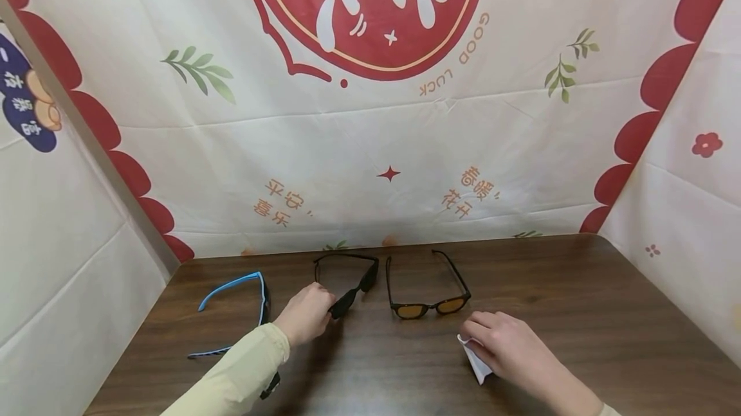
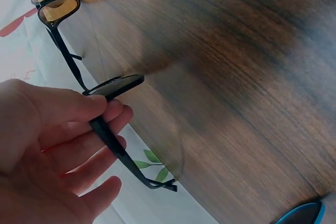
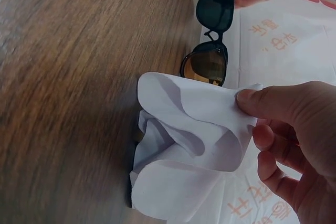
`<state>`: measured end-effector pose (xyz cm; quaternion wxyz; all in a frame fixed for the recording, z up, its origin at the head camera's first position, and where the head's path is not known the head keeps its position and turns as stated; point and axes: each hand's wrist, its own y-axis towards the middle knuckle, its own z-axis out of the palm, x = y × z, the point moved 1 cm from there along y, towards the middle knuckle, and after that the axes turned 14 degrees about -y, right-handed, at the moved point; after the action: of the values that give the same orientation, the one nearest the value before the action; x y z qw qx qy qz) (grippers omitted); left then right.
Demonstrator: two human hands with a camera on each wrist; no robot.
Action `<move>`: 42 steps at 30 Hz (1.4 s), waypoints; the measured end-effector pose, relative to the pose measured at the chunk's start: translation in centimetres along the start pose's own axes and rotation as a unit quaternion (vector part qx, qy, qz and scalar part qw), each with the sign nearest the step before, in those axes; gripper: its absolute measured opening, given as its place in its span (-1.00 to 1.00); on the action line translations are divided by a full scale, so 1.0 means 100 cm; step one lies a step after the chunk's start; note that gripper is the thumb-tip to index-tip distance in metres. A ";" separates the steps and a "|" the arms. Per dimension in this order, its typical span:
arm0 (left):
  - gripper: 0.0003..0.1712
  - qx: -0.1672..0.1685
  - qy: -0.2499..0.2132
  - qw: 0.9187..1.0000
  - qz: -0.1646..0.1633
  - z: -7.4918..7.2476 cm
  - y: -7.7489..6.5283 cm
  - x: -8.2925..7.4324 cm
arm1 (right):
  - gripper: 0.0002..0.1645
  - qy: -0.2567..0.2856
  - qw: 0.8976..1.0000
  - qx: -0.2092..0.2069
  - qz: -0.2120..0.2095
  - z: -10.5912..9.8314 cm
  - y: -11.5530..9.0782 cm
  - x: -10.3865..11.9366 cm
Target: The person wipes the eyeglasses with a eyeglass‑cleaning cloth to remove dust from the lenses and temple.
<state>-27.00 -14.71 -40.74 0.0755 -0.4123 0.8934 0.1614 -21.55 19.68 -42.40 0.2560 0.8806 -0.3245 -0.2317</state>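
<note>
- Dark brown wood-grain tabletop [image 1: 376,371] beneath both grips.
- Black-framed, dark-lensed sunglasses [image 1: 349,298] pinched near one hinge by left hand [image 1: 307,314]; long front slanting rightward and away from that grip.
- Folded white cloth [image 1: 477,361] pinched in right hand [image 1: 509,344], well apart from sunglasses.

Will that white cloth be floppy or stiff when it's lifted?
Probably floppy: the white cloth bends in loose, wavy folds. It's likely light, since its edges look thin. It may sag away from the right hand, which pinches it only near one edge.
</note>
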 end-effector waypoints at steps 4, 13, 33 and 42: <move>-0.85 -0.001 -0.013 1.000 -0.021 -0.001 -0.002 -0.001 | -0.74 -0.001 1.000 0.001 -0.001 0.001 0.000 0.001; -0.85 -0.010 -0.048 0.997 -0.051 -0.004 -0.004 -0.001 | -0.83 0.004 1.000 -0.001 -0.001 0.002 0.000 0.002; -0.95 -0.069 -0.295 0.948 -0.096 -0.042 -0.002 -0.022 | -0.78 0.079 0.993 -0.041 0.081 0.000 0.027 0.012; -0.96 -0.064 -0.374 0.918 -0.117 -0.049 -0.006 -0.038 | -0.62 0.099 0.987 -0.071 0.102 -0.005 0.073 0.024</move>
<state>-24.10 -14.05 -35.26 0.3966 -0.4276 0.7329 0.3504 -22.91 13.35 -38.27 0.3707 0.8410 -0.3689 -0.1383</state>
